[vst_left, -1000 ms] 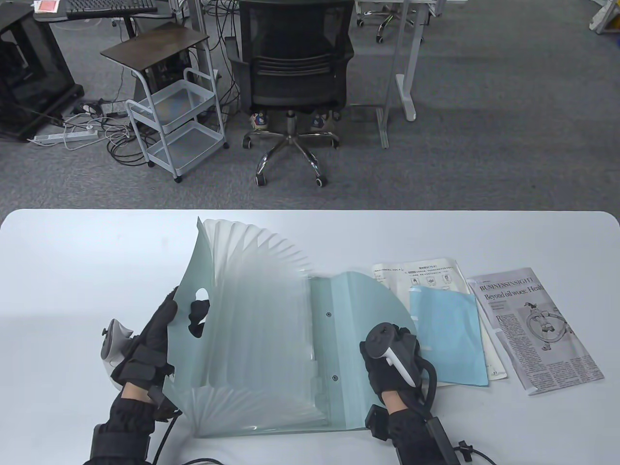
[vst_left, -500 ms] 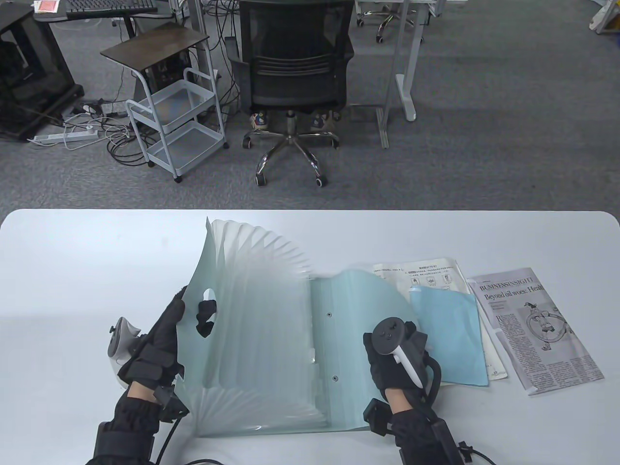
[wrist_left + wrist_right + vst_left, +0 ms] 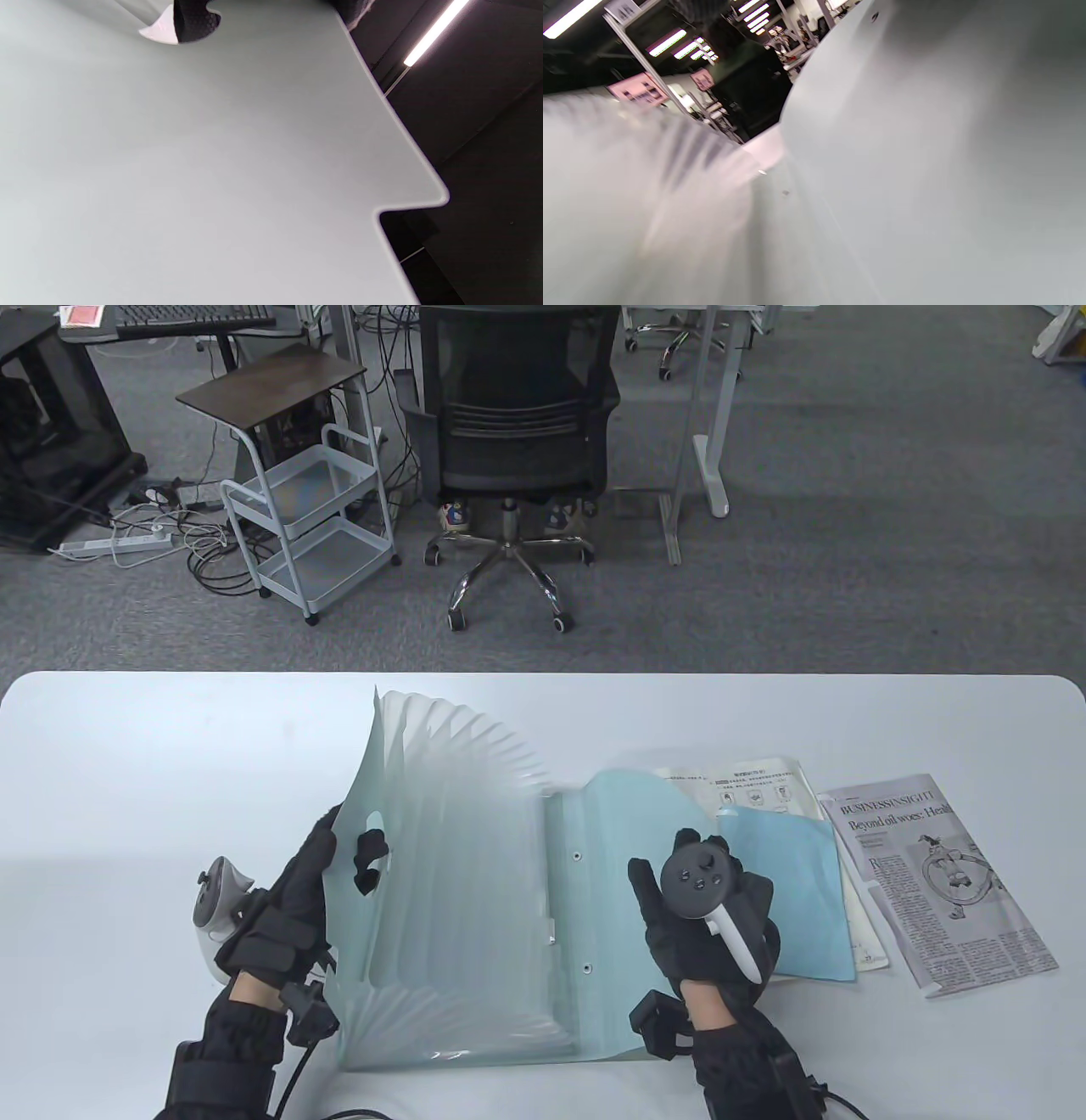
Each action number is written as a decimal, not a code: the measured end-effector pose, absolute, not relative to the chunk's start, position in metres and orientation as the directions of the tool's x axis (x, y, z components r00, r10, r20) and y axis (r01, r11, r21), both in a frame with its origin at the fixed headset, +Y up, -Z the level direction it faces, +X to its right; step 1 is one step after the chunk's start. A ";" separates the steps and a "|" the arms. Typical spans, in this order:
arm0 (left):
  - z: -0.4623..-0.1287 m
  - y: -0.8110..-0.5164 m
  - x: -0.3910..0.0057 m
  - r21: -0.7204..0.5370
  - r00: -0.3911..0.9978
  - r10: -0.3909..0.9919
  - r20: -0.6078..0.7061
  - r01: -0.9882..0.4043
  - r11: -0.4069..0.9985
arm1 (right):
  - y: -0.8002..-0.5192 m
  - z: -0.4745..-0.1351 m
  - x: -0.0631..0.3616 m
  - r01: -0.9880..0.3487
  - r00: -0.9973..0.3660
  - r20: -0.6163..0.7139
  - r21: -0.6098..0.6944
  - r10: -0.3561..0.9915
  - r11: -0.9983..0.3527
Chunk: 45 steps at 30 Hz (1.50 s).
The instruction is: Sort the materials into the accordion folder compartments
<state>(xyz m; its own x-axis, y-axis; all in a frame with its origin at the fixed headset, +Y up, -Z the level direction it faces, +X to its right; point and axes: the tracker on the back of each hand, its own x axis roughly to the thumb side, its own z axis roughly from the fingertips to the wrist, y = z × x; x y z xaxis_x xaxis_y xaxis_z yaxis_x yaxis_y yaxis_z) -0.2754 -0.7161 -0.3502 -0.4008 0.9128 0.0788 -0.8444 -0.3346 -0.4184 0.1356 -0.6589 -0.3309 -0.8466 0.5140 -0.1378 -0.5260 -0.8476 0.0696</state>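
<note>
Folder (image 3: 475,899) lies fanned open mid-table; left hand (image 3: 284,899) grips its raised front cover, right hand (image 3: 704,912) presses the flap flat. If either slips, the pockets may spring shut.

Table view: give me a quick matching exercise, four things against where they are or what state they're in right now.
Things:
1. accordion folder
2. newspaper page
3. blue sheet
4. left hand

Places or states:
A. farthest right on the table
B. grips the folder's raised cover
C. fanned open, pockets spread
D. lies on the printed white leaflet

Pairs: 1-C, 2-A, 3-D, 4-B
</note>
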 end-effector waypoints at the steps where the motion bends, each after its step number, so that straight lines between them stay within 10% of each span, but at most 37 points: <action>1: -0.351 -0.718 -0.276 -0.418 -0.398 0.914 0.079 -0.845 -0.332 | -0.647 -0.325 0.135 -0.549 -0.833 -0.103 0.043 0.543 -0.835; 11: -0.354 -0.721 -0.277 -0.415 -0.384 0.920 0.081 -0.852 -0.319 | -0.618 -0.318 0.176 -0.655 -0.735 -0.113 -0.137 0.669 -0.743; 25: -0.355 -0.724 -0.275 -0.422 -0.383 0.921 0.073 -0.848 -0.320 | -0.720 -0.349 0.285 -0.534 -0.640 -0.664 0.022 0.387 -0.845; 45: -0.355 -0.725 -0.274 -0.422 -0.387 0.919 0.072 -0.847 -0.324 | -0.761 -0.358 0.296 -0.433 -0.592 -0.789 0.135 0.168 -0.891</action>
